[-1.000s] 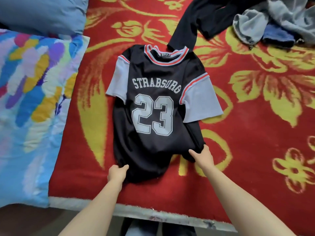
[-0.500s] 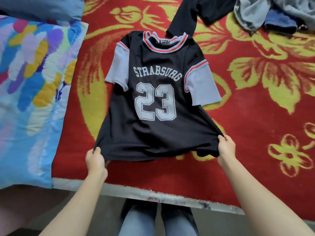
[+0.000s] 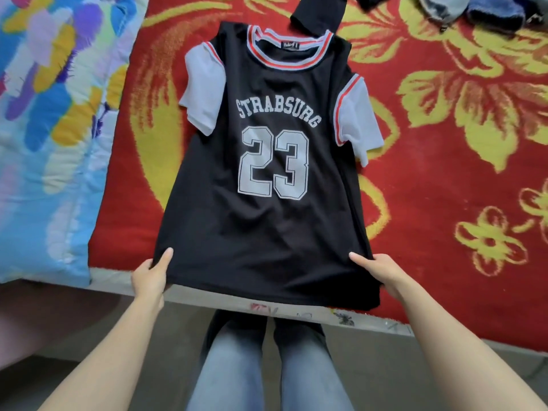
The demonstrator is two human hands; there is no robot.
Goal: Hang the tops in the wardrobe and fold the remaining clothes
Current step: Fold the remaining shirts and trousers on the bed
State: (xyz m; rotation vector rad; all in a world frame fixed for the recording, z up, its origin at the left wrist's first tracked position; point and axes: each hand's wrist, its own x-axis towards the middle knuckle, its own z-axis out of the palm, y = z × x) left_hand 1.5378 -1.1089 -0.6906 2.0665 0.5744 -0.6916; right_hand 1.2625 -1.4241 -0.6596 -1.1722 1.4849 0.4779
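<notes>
If you let go now, expect trouble. Left to right: the patterned quilt (image 3: 53,114) sits left of the jersey (image 3: 267,226) and apart from it, so I judge no snag risk there.

Your left hand (image 3: 151,274) pinches the near-left hem corner, thumb on top, fingers hidden under the cloth. The jersey lies print-up on the bed's red floral blanket (image 3: 444,173), with the hem pulled past the bed edge and hanging above your legs. Its long axis runs collar to hem, nearly straight away from you. The collar points to the far side, the hem at you. Your right hand (image 3: 382,272) grips the near-right hem corner the same way.

Risks:
- Release either corner and the overhanging hem could drag the jersey off the bed.
- Pull harder on one side and the body skews. Both sleeves sit bunched, not flat.
- The black garment (image 3: 318,13) touches or overlaps the collar at the far end, can't tell which. Lifting the jersey for a hanger could haul it along.

The grey and blue pile (image 3: 474,10) at far right is well apart.
</notes>
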